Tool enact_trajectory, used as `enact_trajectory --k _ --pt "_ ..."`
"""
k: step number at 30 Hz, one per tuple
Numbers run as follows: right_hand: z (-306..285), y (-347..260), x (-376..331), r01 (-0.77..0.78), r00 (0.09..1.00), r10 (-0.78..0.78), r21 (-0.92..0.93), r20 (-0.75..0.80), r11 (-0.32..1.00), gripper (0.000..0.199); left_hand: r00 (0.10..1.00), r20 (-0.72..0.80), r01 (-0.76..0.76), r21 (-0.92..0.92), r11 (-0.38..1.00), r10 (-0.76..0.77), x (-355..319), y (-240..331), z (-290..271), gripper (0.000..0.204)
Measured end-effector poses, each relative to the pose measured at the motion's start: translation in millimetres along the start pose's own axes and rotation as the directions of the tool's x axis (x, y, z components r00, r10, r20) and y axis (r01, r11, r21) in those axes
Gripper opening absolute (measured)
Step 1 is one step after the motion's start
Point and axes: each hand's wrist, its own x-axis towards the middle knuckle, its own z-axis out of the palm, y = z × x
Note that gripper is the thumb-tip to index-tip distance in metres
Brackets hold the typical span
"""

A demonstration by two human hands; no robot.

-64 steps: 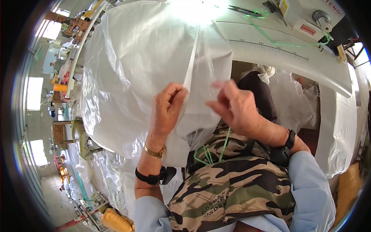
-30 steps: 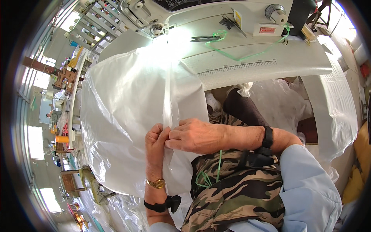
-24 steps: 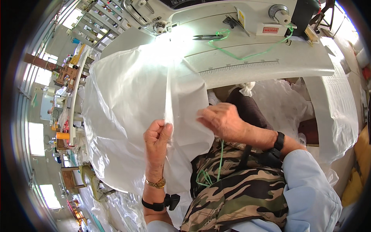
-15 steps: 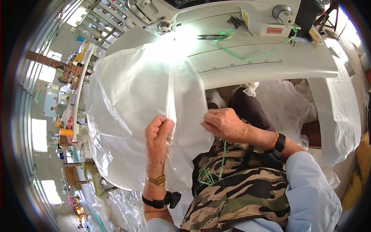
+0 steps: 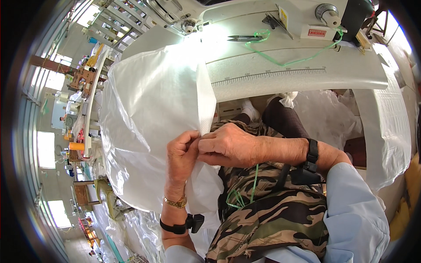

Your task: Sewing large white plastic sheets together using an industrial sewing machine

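A large sheet of white, glossy plastic-like fabric runs from under the lit needle area of a sewing machine down toward my lap. My left hand pinches its folded edge. Close against it, my right hand is closed on the same edge, fingertips meeting those of the left. A narrow folded strip of the fabric stretches from the two hands up to the machine. Glare from the lamp hides the needle and presser foot.
Thread snips and a green plastic strip lie on the machine bed, above a printed ruler scale. White sheeting hangs off the table's right side. More translucent plastic is heaped beneath. Green strands lie across my camouflage apron.
My right hand has moved left to meet the left hand, bringing the fabric's right edge over into a fold. The left hand stays nearly in place.
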Motion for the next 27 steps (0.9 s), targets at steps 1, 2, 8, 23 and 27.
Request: enact_trajectory --k 1,2,8,23,27 --pt "0 -2 1 0.007 0.999 -0.005 -0.059 0.044 0.998 0.018 1.000 -0.005 -0.016 0.055 0.998 0.016 0 0 -2 0.013" --pt "1 -3 2 0.017 0.996 -0.007 -0.117 0.088 0.993 0.017 0.999 -0.009 -0.030 0.111 0.993 0.032 0 -1 -5 0.013" --pt "14 15 3 0.272 0.949 -0.217 -0.250 0.228 0.929 0.019 0.990 0.085 0.117 -0.065 0.991 -0.112 11 -1 -15 0.015" --pt "125 80 143 0.213 0.976 -0.169 0.448 -0.137 0.868 0.029 0.936 0.286 -0.348 0.832 0.431 0.204 37 142 -57 0.007" --pt "138 57 171 0.017 1.000 -0.025 0.496 0.008 0.868 0.028 0.850 0.491 -0.518 0.846 0.130 0.190 27 142 -56 0.005"
